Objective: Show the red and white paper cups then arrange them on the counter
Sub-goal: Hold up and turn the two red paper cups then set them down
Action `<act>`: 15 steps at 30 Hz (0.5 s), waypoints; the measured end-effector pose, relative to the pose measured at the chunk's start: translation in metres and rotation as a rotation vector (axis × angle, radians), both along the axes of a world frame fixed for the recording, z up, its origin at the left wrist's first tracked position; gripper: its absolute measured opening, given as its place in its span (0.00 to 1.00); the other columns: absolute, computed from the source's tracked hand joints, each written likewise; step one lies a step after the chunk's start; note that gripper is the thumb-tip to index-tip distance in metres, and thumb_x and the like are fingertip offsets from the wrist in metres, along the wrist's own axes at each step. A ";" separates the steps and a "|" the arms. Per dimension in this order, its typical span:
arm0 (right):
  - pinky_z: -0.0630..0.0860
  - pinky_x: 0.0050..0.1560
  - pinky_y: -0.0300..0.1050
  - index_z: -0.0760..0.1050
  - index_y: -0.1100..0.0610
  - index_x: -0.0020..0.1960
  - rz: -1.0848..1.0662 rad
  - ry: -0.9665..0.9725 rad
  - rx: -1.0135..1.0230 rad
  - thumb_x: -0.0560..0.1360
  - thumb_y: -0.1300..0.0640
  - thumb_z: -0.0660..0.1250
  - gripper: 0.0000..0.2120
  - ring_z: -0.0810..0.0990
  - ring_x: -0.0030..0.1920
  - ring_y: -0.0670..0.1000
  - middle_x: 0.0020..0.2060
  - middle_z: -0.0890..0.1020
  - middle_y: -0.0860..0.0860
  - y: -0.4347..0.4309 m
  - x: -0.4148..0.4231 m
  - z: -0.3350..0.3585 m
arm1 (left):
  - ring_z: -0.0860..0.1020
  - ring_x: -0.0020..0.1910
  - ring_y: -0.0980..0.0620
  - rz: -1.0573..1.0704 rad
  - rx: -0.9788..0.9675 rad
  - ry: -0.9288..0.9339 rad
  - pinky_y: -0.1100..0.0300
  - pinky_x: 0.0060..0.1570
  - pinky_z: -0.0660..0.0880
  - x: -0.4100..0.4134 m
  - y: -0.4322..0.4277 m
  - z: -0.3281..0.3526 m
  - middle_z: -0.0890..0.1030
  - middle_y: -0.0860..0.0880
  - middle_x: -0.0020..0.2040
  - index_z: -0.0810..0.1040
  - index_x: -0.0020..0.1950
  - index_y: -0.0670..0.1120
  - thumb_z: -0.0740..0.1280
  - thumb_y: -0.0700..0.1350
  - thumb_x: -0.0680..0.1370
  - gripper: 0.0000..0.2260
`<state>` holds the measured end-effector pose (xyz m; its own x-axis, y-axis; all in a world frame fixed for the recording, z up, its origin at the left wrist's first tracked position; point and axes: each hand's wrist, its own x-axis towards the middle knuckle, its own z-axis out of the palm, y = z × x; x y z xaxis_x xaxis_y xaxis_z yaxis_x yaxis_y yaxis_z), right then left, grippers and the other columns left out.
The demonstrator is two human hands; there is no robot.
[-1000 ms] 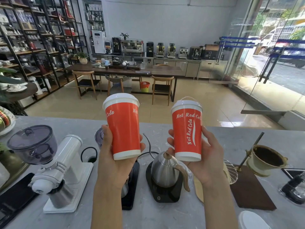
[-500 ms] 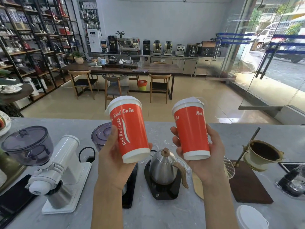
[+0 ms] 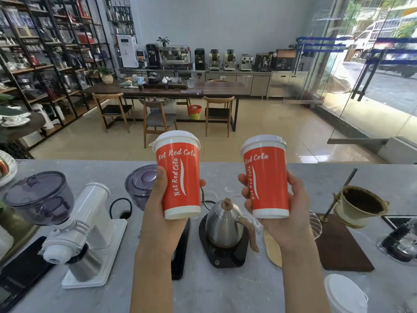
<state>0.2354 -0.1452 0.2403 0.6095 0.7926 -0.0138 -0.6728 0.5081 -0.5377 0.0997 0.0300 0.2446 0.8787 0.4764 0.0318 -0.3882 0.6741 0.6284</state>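
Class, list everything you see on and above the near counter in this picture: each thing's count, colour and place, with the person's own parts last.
Lidded paper cups: two, red and white, held up side by side above the counter.
Grey marble counter: one, across the foreground.
Steel gooseneck kettle: one, silver, on a black base below the cups.
White coffee grinder: one, left.
Cream pour-over dripper: one, on a stand, right.
Dark wooden board: one, under the stand.
Hands: left and right, each gripping one cup.
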 end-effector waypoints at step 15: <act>0.80 0.45 0.51 0.71 0.62 0.69 -0.070 0.033 -0.033 0.76 0.37 0.61 0.33 0.82 0.49 0.61 0.61 0.77 0.63 -0.012 -0.021 -0.021 | 0.79 0.59 0.38 -0.092 0.030 0.094 0.53 0.41 0.82 -0.010 -0.006 -0.013 0.77 0.38 0.67 0.68 0.74 0.46 0.77 0.63 0.63 0.44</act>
<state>0.2143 -0.1577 0.2196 0.6626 0.7466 -0.0600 -0.6534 0.5371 -0.5334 0.0901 0.0245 0.2317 0.9185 0.3935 -0.0402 -0.2635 0.6846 0.6796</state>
